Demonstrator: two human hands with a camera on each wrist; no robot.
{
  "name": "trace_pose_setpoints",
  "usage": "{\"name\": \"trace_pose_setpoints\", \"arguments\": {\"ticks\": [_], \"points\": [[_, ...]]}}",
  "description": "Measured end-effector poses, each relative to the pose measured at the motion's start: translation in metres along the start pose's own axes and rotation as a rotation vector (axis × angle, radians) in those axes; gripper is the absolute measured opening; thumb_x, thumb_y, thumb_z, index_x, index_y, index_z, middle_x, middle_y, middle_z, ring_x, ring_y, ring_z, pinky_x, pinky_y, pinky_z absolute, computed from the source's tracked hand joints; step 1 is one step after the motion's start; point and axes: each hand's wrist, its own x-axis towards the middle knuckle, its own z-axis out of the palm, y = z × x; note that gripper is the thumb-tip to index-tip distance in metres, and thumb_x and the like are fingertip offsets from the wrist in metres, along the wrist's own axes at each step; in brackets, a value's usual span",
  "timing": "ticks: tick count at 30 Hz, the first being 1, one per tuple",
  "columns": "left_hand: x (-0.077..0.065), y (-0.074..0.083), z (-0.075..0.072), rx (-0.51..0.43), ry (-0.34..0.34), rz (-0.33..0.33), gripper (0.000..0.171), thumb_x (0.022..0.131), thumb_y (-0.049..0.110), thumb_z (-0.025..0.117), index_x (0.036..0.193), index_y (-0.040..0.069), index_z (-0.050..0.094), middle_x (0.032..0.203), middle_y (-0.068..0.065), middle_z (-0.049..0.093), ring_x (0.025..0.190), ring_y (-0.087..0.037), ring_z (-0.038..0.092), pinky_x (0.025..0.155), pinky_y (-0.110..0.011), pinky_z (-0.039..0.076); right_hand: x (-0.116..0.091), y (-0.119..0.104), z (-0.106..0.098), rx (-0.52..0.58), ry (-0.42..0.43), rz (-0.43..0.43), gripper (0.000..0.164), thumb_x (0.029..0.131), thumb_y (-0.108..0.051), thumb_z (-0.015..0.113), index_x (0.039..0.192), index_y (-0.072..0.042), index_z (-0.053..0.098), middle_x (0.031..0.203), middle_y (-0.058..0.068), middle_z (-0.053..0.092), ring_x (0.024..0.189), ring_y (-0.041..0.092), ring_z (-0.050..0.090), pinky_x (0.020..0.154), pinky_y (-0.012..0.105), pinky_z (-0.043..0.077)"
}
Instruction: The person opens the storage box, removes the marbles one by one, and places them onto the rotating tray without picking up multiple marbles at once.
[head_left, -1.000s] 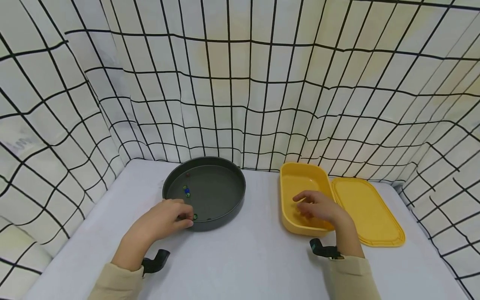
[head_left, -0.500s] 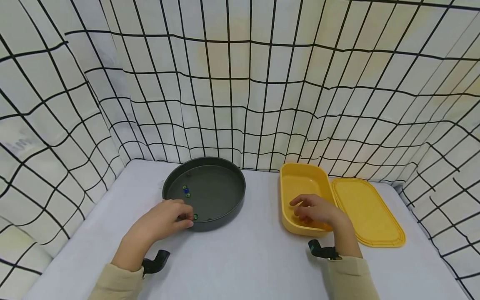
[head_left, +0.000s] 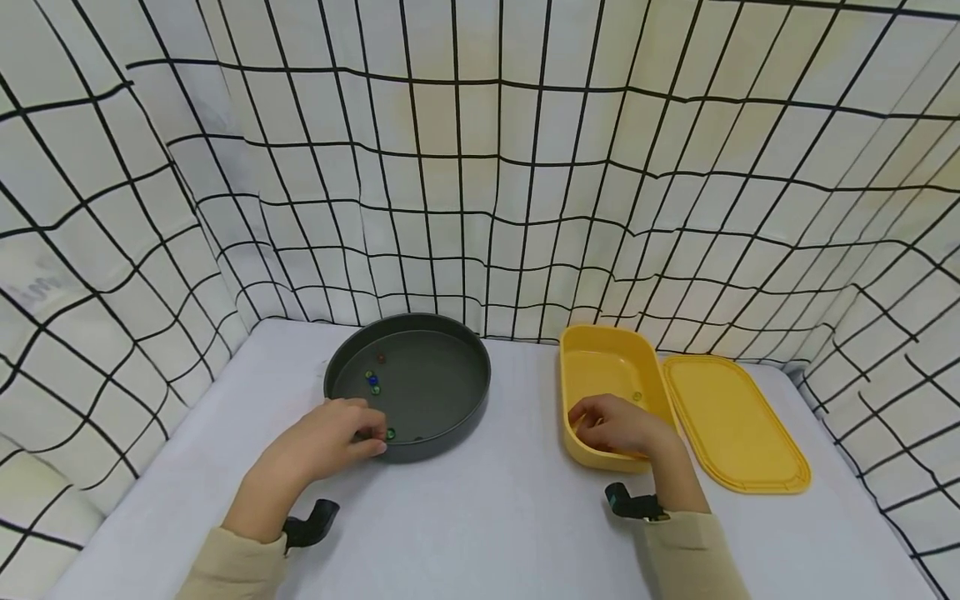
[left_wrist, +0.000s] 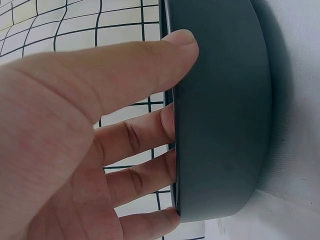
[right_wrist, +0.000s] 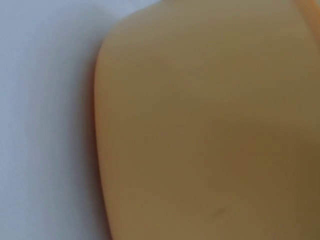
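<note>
My left hand (head_left: 341, 429) grips the near-left rim of a round dark grey pan (head_left: 442, 392). In the left wrist view the thumb (left_wrist: 175, 55) presses the pan's outer wall (left_wrist: 220, 120), while the other fingers (left_wrist: 142, 175) reach over the rim to the inside. On the pan's floor lie several small marbles, among them a blue marble (head_left: 372, 380), a green marble (head_left: 391, 433) and a reddish marble (head_left: 381, 357). My right hand (head_left: 618, 427) reaches down into a yellow box (head_left: 600, 337), its fingertips hidden; I cannot tell whether they hold anything. A pale marble (head_left: 637, 397) sits behind that hand.
A flat yellow lid (head_left: 738, 425) lies right of the box on the white tabletop (head_left: 480, 533). White walls with a black net (head_left: 480, 183) close in the back and sides. The right wrist view shows the box's outer wall (right_wrist: 200, 125), blurred.
My right hand has shifted left and lower in the box, its fingers drawn closer together; a pale marble now shows behind it. The reddish marble has rolled slightly nearer. My left hand stays put.
</note>
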Motion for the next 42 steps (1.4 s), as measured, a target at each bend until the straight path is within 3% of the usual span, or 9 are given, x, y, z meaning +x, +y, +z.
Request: {"name": "trace_pose_setpoints", "arguments": {"ticks": [12,23,31,36,42], "points": [[0.0,-0.001,0.0,0.009,-0.003,-0.004,0.016,0.087,0.022,0.077,0.082,0.03,0.065,0.081,0.014,0.054,0.071,-0.005,0.046,0.066,-0.029,0.041,0.003,-0.006,0.006,-0.11,0.03,0.026,0.015,0.081,0.001,0.064,0.087,-0.011,0.07,0.077,0.0,0.062,0.076,0.019,0.053,0.066,0.03,0.041],[0.0,-0.002,0.001,0.008,-0.004,-0.003,0.015,0.088,0.022,0.076,0.082,0.03,0.064,0.081,0.014,0.054,0.071,-0.006,0.045,0.067,-0.029,0.042,0.003,-0.006,0.004,-0.124,0.075,0.012,0.016,0.082,-0.001,0.063,0.087,-0.014,0.071,0.079,0.0,0.063,0.078,0.019,0.054,0.067,0.032,0.044],[-0.001,-0.001,0.001,0.013,-0.007,0.002,0.014,0.087,0.022,0.076,0.082,0.029,0.065,0.08,0.014,0.053,0.072,-0.005,0.045,0.067,-0.029,0.042,0.0,-0.003,-0.001,0.009,0.178,-0.004,0.012,0.09,-0.006,0.062,0.094,-0.012,0.071,0.09,0.003,0.067,0.08,0.022,0.058,0.074,0.034,0.051],[-0.001,0.0,0.0,0.012,-0.014,-0.008,0.014,0.087,0.023,0.076,0.083,0.029,0.065,0.081,0.014,0.054,0.072,-0.006,0.046,0.067,-0.03,0.042,0.0,-0.007,-0.005,0.182,0.251,-0.072,0.013,0.097,-0.01,0.061,0.104,-0.001,0.068,0.096,0.014,0.067,0.081,0.025,0.061,0.077,0.034,0.056],[-0.001,-0.001,0.0,0.006,-0.012,-0.011,0.013,0.087,0.023,0.076,0.083,0.029,0.066,0.081,0.013,0.054,0.072,-0.006,0.046,0.068,-0.03,0.042,0.004,-0.016,-0.006,0.374,0.278,-0.157,0.022,0.099,-0.013,0.062,0.112,0.005,0.064,0.106,0.024,0.065,0.089,0.028,0.066,0.081,0.033,0.058]]}}
